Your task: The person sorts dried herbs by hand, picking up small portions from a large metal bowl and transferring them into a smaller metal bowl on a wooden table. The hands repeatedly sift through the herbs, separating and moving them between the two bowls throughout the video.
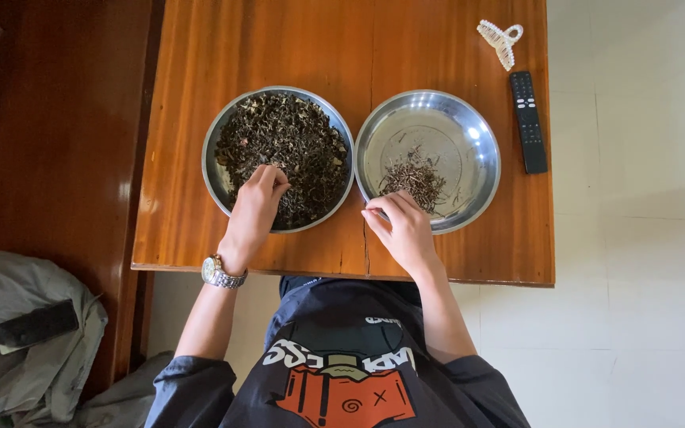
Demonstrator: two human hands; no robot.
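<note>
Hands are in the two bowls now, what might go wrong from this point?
1. The right hand rests on the rim of the bowl of twigs; pressing down there might tip the bowl and scatter the twigs.
2. The left hand digs into a heaped bowl of dried leaves; bits may spill over its rim onto the table.
3. The remote lies close to the right bowl and might get nudged.
</note>
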